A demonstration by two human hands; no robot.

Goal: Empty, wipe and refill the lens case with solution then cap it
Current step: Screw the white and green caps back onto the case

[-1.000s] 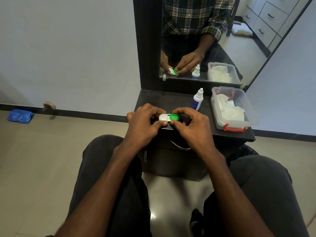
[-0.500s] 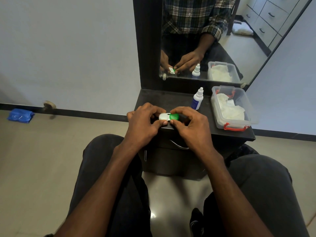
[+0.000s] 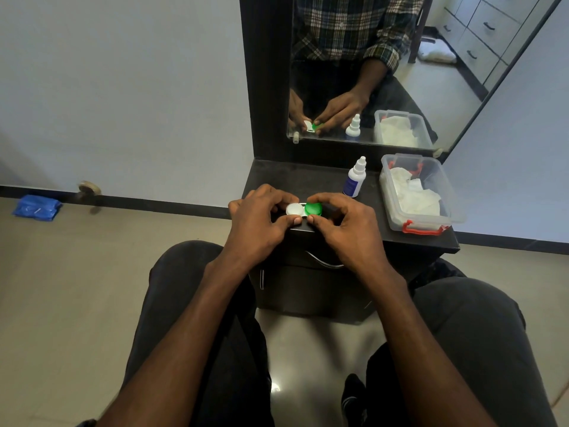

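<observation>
From the head camera, a small plastic lens case (image 3: 304, 209) with one white round cap and one green round cap sits at the near edge of a dark, glossy table (image 3: 277, 177). Both hands hold it from either side. The left hand (image 3: 257, 224) has its fingertips curled over the white cap's far side and its thumb pressed at the near side, so it is clamped on the white end. The right hand (image 3: 345, 229) closes the same way on the green cap – fingers arched over the top, thumb at the near edge. The two thumbs nearly meet just below the case.

Behind and to the right of the right hand stands a small white dropper bottle with a blue label (image 3: 354, 179), upright and apart from the hands. Further right lies a clear plastic box with red clasps (image 3: 455, 211), crumpled white tissues (image 3: 412, 195) inside it.

A dark-framed mirror (image 3: 264, 87) at the back of the table reflects the hands, case, bottle and box.
</observation>
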